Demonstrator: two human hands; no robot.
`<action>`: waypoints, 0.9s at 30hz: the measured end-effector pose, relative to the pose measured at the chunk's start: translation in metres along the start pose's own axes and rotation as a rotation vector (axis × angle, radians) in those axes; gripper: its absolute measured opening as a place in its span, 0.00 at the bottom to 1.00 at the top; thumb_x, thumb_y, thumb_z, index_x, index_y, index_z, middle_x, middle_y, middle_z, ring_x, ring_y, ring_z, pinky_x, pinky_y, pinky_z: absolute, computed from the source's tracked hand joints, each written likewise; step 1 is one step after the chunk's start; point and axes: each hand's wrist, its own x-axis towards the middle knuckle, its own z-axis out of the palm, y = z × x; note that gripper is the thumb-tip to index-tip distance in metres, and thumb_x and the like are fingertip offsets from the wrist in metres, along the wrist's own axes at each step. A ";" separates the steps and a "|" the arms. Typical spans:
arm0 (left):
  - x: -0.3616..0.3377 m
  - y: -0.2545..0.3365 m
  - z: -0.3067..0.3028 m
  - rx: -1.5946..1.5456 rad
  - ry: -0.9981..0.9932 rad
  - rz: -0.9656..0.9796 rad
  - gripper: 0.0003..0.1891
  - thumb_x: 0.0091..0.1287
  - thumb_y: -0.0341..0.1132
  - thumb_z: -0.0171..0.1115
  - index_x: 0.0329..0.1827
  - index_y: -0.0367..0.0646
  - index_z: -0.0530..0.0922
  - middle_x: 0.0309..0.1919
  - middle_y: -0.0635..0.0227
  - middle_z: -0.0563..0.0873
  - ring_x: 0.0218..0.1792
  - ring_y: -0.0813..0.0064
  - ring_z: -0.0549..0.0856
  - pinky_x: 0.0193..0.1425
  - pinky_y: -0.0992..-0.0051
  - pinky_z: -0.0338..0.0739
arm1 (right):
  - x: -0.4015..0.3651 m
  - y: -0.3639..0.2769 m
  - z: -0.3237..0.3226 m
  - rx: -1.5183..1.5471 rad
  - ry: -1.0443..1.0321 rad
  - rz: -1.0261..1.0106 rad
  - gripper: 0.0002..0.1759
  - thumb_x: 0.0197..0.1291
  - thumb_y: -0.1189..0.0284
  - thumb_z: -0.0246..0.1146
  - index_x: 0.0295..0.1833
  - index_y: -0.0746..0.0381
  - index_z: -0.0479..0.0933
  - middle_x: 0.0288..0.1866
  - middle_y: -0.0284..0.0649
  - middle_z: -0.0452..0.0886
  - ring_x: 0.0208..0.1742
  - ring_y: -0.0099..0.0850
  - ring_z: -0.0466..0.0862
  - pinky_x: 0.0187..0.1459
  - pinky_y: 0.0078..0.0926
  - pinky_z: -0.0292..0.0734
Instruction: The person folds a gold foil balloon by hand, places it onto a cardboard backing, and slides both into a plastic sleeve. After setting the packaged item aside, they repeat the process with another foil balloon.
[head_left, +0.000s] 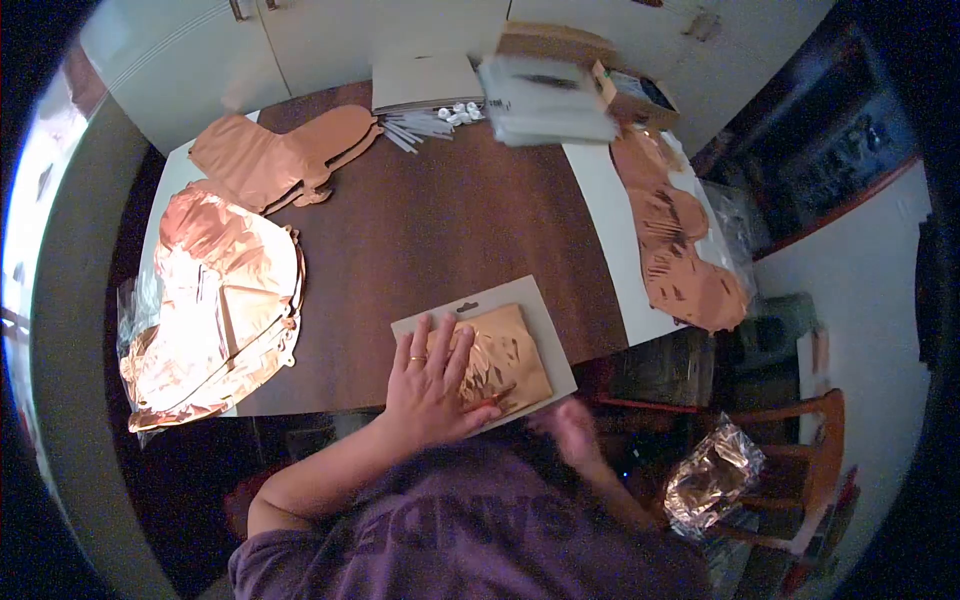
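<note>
At near desk (pixel 400 230) edge, centre: folded copper foil (pixel 510 355), flat on grey card (pixel 545 330). Card hang slot turned away from body; long axis roughly left to right, tilted up toward right. Foil squared to card, nearly as wide as deep. Left hand (pixel 430 385): palm-down on foil's left half, grip apart, fingers spread, clamped on nothing. Right hand (pixel 572 430): just below desk edge, blurred; grip state cannot be told. Shirt print (pixel 450 525): too blurred to read.
</note>
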 end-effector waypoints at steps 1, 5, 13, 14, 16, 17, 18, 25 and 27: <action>0.001 0.004 0.001 0.015 -0.021 0.001 0.55 0.57 0.75 0.55 0.75 0.37 0.60 0.73 0.42 0.62 0.73 0.35 0.60 0.72 0.40 0.55 | 0.001 -0.012 0.017 0.246 -0.163 0.056 0.17 0.69 0.62 0.60 0.53 0.65 0.75 0.44 0.41 0.82 0.40 0.33 0.83 0.44 0.35 0.80; 0.004 0.012 0.002 0.054 -0.029 0.006 0.53 0.57 0.74 0.56 0.74 0.37 0.62 0.72 0.42 0.64 0.71 0.35 0.63 0.70 0.40 0.58 | 0.008 -0.059 0.075 0.047 0.053 0.141 0.16 0.70 0.65 0.59 0.54 0.66 0.76 0.44 0.41 0.83 0.51 0.34 0.80 0.54 0.34 0.74; 0.108 -0.031 -0.055 -0.424 0.034 0.006 0.39 0.65 0.59 0.62 0.70 0.37 0.68 0.63 0.44 0.76 0.60 0.47 0.78 0.63 0.47 0.71 | 0.036 -0.128 0.054 0.074 0.086 -0.059 0.16 0.68 0.69 0.61 0.56 0.67 0.74 0.45 0.37 0.83 0.42 0.26 0.81 0.44 0.26 0.79; 0.144 -0.048 -0.056 -0.434 0.062 0.021 0.32 0.65 0.53 0.64 0.64 0.38 0.73 0.58 0.46 0.79 0.58 0.48 0.80 0.61 0.50 0.73 | 0.051 -0.118 0.043 0.094 0.121 -0.154 0.15 0.68 0.69 0.62 0.54 0.67 0.74 0.46 0.37 0.83 0.42 0.25 0.81 0.45 0.27 0.78; 0.224 -0.082 -0.043 -0.468 0.106 0.026 0.19 0.66 0.44 0.65 0.53 0.39 0.81 0.50 0.51 0.84 0.53 0.50 0.82 0.57 0.56 0.76 | 0.069 -0.121 0.028 -0.034 0.180 -0.264 0.20 0.63 0.78 0.60 0.61 0.67 0.70 0.50 0.39 0.80 0.49 0.28 0.82 0.50 0.33 0.80; 0.265 -0.092 -0.037 -0.490 0.127 0.018 0.15 0.65 0.41 0.65 0.47 0.39 0.83 0.47 0.54 0.86 0.51 0.50 0.83 0.55 0.58 0.77 | 0.069 -0.135 0.030 0.002 0.186 -0.222 0.21 0.63 0.78 0.60 0.61 0.67 0.70 0.51 0.39 0.80 0.51 0.28 0.81 0.53 0.33 0.78; 0.302 -0.093 -0.031 -0.487 0.127 -0.028 0.14 0.64 0.41 0.66 0.47 0.41 0.83 0.47 0.55 0.86 0.51 0.50 0.83 0.55 0.58 0.78 | 0.062 -0.157 0.035 0.038 0.193 -0.177 0.21 0.63 0.78 0.61 0.62 0.66 0.70 0.52 0.38 0.79 0.54 0.28 0.80 0.56 0.33 0.76; 0.433 -0.136 0.057 -0.057 0.206 0.144 0.13 0.63 0.46 0.65 0.41 0.47 0.86 0.47 0.61 0.85 0.49 0.57 0.84 0.57 0.57 0.75 | 0.076 -0.163 0.002 0.050 0.215 -0.107 0.15 0.65 0.62 0.64 0.43 0.65 0.80 0.39 0.36 0.83 0.40 0.28 0.80 0.45 0.32 0.75; 0.443 -0.141 0.069 -0.077 0.247 0.091 0.14 0.63 0.48 0.64 0.41 0.48 0.86 0.46 0.62 0.86 0.50 0.59 0.84 0.58 0.55 0.74 | 0.076 -0.165 -0.001 0.093 0.209 -0.111 0.18 0.65 0.59 0.65 0.40 0.65 0.83 0.37 0.36 0.84 0.38 0.28 0.80 0.42 0.33 0.76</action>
